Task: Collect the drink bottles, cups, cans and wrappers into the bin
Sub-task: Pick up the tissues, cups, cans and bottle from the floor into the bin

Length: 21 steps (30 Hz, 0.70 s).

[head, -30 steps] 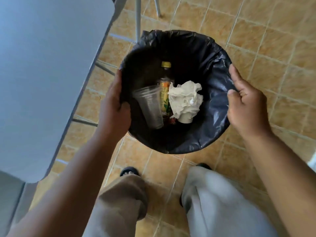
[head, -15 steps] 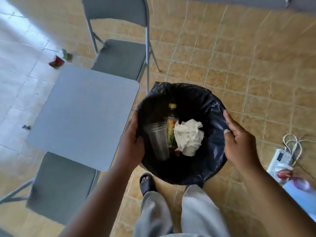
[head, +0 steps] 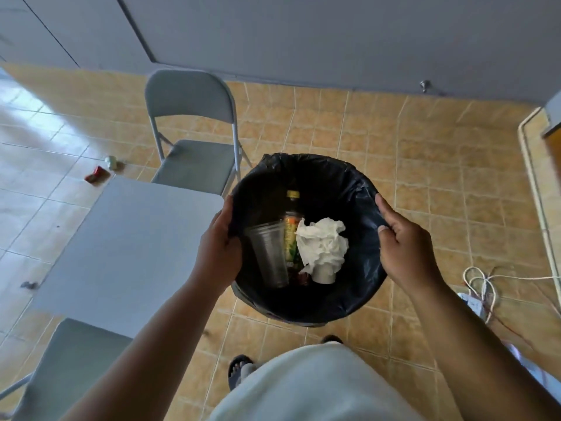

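Note:
I hold a round bin with a black liner (head: 349, 189) in front of me, above the tiled floor. My left hand (head: 220, 247) grips its left rim and my right hand (head: 403, 247) grips its right rim. Inside lie a clear plastic cup (head: 268, 253), a drink bottle with a yellow cap (head: 292, 229) and a crumpled white paper (head: 321, 247) over a small white cup. On the floor at the far left lie a red can or wrapper (head: 96, 174) and a pale green crumpled item (head: 111, 161).
A grey square table (head: 121, 247) stands at my left, with a grey folding chair (head: 194, 141) behind it and another chair (head: 69, 363) near me. A white cable coil and power strip (head: 479, 287) lie on the floor at right. A small dark scrap (head: 28, 285) lies at far left.
The view has lifted and pulled back, now showing the wall and more floor. Both hands keep the same grip on the bin, which sits higher relative to the floor.

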Each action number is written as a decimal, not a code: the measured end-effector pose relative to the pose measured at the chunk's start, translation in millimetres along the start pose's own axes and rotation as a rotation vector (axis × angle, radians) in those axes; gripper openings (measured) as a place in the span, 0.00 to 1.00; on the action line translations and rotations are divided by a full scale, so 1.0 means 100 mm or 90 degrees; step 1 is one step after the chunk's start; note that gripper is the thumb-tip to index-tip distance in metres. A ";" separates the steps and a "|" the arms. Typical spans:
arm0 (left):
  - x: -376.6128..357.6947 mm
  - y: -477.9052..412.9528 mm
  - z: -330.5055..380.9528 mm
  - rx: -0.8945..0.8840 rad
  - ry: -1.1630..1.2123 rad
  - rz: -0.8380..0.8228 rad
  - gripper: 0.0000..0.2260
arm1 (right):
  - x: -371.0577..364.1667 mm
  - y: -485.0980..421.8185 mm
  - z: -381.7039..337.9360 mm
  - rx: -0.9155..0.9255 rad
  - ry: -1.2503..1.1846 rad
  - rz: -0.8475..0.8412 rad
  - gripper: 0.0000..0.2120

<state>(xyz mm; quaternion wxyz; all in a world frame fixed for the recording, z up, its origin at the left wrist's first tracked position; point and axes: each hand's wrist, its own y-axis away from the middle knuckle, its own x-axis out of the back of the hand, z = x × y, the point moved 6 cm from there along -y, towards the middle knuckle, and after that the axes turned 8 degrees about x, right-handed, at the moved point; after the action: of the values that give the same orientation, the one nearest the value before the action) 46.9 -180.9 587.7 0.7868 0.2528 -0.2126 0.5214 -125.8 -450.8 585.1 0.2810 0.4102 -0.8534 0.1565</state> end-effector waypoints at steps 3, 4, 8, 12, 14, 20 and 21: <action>-0.08 0.00 0.22 -0.016 0.008 0.011 0.37 | 0.22 -0.11 0.02 0.024 -0.005 0.008 0.27; -0.09 0.01 0.28 -0.020 0.004 0.020 0.37 | 0.27 -0.14 0.02 0.028 -0.010 0.013 0.27; -0.18 0.03 0.50 -0.032 0.006 0.041 0.37 | 0.46 -0.32 0.02 0.064 0.005 0.022 0.27; -0.22 -0.13 0.57 0.010 0.025 0.033 0.36 | 0.46 -0.60 0.02 0.075 0.019 0.003 0.26; -0.19 -0.29 0.55 0.032 0.031 0.034 0.34 | 0.39 -0.76 0.00 0.071 0.015 -0.009 0.26; -0.11 -1.06 0.64 0.020 0.076 0.013 0.33 | 0.11 -1.44 -0.14 0.064 0.039 -0.018 0.27; -0.10 -1.22 0.64 0.022 0.084 0.007 0.32 | 0.06 -1.58 -0.17 0.062 0.046 -0.015 0.27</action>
<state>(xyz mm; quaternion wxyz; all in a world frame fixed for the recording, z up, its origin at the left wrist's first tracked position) 151.9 -267.5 610.6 0.7916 0.2301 -0.1531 0.5449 1.4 -543.3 608.1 0.2931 0.4275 -0.8292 0.2094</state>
